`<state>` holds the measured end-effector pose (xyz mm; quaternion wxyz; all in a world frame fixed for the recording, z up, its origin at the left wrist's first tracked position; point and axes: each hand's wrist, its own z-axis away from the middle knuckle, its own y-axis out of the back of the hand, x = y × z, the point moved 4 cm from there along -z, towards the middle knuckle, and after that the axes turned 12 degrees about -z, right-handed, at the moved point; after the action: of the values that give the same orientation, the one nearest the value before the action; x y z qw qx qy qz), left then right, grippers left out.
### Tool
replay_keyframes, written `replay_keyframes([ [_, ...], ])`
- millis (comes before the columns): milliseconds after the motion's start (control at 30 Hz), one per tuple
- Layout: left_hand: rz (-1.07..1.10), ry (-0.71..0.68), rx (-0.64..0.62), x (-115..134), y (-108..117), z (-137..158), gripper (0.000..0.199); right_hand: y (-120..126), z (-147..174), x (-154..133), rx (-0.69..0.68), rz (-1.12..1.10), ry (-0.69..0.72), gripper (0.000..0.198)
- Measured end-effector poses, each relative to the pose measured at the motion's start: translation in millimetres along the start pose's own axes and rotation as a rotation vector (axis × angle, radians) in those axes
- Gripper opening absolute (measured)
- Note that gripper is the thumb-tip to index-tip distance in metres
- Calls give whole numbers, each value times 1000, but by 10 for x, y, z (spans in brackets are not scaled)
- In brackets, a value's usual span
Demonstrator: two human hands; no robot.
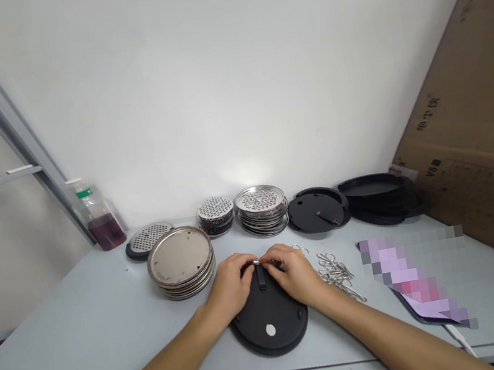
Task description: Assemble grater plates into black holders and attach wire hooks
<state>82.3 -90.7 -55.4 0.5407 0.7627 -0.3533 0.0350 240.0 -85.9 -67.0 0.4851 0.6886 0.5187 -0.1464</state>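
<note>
A round black plastic base [272,307] with a small white round spot lies on the table in front of me. At its far edge, above a short raised black tab [261,277], a small shiny metal wire piece [257,262] shows between my fingertips. My left hand [233,285] pinches it from the left, and my right hand [297,271] pinches it from the other side. Both hands rest against the base's far rim. Fingers hide most of the wire piece. Several loose metal wire hooks [336,274] lie just right of my right hand.
Stacked round metal trays [180,256] stand left; perforated metal discs [214,208] and perforated trays [260,198] are behind. Black plastic parts [320,210] lie back right. A phone [416,289] with a cable, a bottle [104,224] and a cardboard box [486,170] border the work area.
</note>
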Motion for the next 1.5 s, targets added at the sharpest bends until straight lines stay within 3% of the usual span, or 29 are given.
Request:
replay_keyframes([
  [233, -94, -30, -32, 64, 23, 74, 28, -3, 47, -44, -15, -64, 36, 31],
  [400, -210, -38, -46, 87, 30, 121, 23, -20, 74, -47, -22, -86, 39, 25],
  [633, -139, -57, 23, 68, 91, 125, 25, -21, 107, -58, 36, -83, 7, 25],
  [867, -126, 11, -12, 87, 96, 30, 21, -13, 104, -50, 38, -100, -32, 30],
  [1167, -78, 24, 67, 59, 75, 114, 22, -19, 95, -73, 31, -118, -13, 28],
  [1500, -65, 10, 62, 58, 62, 125, 21, -33, 99, -44, 28, -127, -9, 28],
])
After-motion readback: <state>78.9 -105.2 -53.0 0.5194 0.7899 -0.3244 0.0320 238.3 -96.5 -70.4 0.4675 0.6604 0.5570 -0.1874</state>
